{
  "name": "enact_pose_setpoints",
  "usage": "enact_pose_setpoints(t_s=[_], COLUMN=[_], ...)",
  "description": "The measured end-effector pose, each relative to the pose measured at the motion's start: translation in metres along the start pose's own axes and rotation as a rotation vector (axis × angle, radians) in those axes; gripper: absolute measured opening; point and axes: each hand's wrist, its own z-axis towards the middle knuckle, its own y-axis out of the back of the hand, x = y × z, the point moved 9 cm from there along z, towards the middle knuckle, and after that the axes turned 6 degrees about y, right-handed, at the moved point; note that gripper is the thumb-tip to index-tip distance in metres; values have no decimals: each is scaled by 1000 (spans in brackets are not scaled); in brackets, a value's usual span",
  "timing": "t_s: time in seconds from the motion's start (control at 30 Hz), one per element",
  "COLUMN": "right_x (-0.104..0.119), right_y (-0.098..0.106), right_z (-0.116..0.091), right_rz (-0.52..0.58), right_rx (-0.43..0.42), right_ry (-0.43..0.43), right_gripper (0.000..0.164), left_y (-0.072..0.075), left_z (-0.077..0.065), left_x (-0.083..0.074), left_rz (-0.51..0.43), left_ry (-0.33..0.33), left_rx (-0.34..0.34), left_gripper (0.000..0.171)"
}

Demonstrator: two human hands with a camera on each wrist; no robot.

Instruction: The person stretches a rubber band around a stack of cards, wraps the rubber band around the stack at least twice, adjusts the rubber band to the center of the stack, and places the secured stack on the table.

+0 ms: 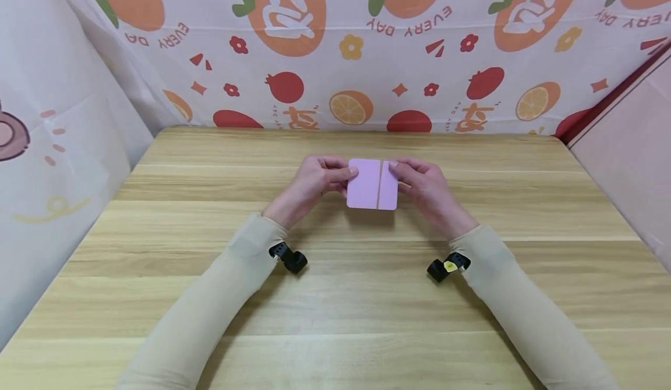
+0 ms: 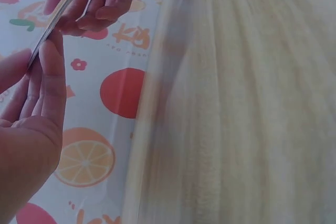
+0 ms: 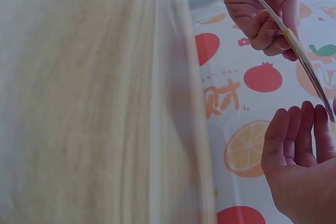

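A thin stack of lilac cards point(image 1: 363, 183) with rounded corners is held up over the far half of the table. Around it, right of its middle, runs a narrow tan band, like a rubber band point(image 1: 379, 187). My left hand point(image 1: 321, 176) pinches the stack's left edge, thumb on the front face and fingers behind. On the opposite edge, my right hand point(image 1: 426, 185) grips in the same way, its thumb near the top right corner. Both wrist views show the stack edge-on, its layered card edges point(image 3: 310, 66) slightly bowed.
The wood-grain table point(image 1: 335, 320) reaches back to a fruit-print cloth point(image 1: 325, 75). White cloth point(image 1: 68, 145) hangs at the left, and a pale pink panel point(image 1: 624, 145) stands at the right. Small black cameras point(image 1: 293, 260) sit on both wrists.
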Motion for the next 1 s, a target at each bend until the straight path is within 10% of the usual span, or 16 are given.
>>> enact_pose_setpoints(t_s=[1.0], right_x=[0], right_y=[-1], right_z=[-4], right_rz=[-154], right_rx=[-46], right_ry=[81], right_gripper=[14], left_y=[-21], left_z=[-2], left_x=[9], left_rz=[117], left_ry=[-10], left_rx=[118], left_gripper=[16])
